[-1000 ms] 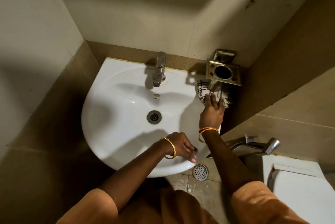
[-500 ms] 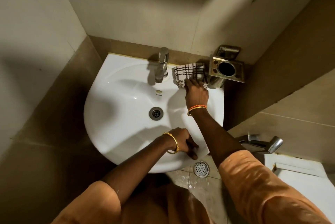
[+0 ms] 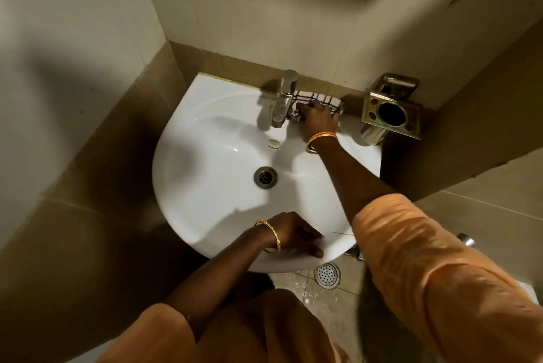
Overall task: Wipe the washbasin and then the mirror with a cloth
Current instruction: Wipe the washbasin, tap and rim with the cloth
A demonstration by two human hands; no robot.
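Observation:
The white washbasin (image 3: 205,186) is fixed in a corner, with a chrome tap (image 3: 283,98) at its back. A white cloth with dark checks (image 3: 320,98) lies on the back ledge just right of the tap. My right hand (image 3: 317,120) presses flat on the cloth, fingers spread toward the tap's base and covering most of it. My left hand (image 3: 291,234) grips the basin's front rim, fingers curled over the edge. The mirror is out of view.
A metal tumbler holder (image 3: 392,112) sticks out from the wall right of the basin. The drain (image 3: 265,176) sits mid-bowl. A round floor drain (image 3: 327,274) lies on wet tiles below the rim. Tiled walls close in on the left and right.
My right hand slid the cloth left along the back ledge, from under the tumbler holder to the tap's base. My left hand stayed on the front rim.

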